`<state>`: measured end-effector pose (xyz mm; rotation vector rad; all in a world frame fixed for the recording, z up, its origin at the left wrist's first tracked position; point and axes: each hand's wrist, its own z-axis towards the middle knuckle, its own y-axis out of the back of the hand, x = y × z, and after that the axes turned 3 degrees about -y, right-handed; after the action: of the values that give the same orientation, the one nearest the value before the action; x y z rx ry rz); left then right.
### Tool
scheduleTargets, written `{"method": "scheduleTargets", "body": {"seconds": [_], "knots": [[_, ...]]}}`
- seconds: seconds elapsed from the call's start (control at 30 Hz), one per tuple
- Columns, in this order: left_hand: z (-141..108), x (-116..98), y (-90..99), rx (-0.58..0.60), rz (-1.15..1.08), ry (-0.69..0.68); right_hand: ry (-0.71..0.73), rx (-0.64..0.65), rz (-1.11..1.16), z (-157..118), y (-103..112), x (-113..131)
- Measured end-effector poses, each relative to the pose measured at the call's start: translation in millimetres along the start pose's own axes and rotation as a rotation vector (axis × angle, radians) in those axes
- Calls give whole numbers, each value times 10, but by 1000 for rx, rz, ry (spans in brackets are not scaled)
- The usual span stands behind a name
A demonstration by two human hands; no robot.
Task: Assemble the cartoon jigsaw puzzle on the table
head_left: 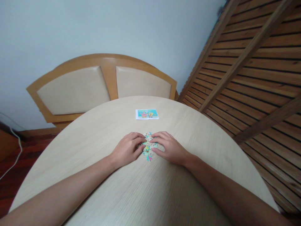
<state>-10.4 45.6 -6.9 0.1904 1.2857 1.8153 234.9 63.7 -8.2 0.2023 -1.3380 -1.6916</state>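
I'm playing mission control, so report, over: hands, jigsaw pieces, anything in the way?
Left hand, right hand: open, loosely cupped. Jigsaw pieces: loose, heaped between them. SpongeBob picture sheet: lying beyond the heap, not in the way.

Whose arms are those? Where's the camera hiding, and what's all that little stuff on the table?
There's no robot here, just a person with bare hands. The camera sits on their head, looking forward and down, so you see what's in front of them.

The left hand and right hand curve around a pile of small, colourful puzzle pieces. I can't tell whether any piece is pinched.

Beyond them, a card with pink and yellow cartoon figures lies flat on the pale table.
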Motion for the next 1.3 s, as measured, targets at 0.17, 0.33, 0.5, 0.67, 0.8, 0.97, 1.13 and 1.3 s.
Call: {"method": "scheduleTargets", "body": {"seconds": [0.17, 0.33, 0.5, 0.67, 0.8, 0.97, 1.13, 1.3], "knots": [[1, -10, 3, 6, -17, -18, 44, -37, 12, 15, 13, 13], [1, -27, 10, -2, -30, -47, 71, -98, 32, 28, 12, 23], [-2, -111, 39, -18, -67, -60, 66, -147, 49, 13, -34, -7], [-1, -167, 32, -19, -133, 5, 80, -121, 65, 7, -76, -18], [3, -172, 29, -10, -156, 40, 113, -98, 82, 13, -80, 11], [-1, -152, 35, -16, -114, 95, 75, -85, 109, 8, -63, 28], [-5, -65, 78, -113, -111, 157, 22, -83, 108, -4, 3, 29], [-1, 129, 141, -161, -33, 256, -24, -53, 112, -6, 72, 74]]}}
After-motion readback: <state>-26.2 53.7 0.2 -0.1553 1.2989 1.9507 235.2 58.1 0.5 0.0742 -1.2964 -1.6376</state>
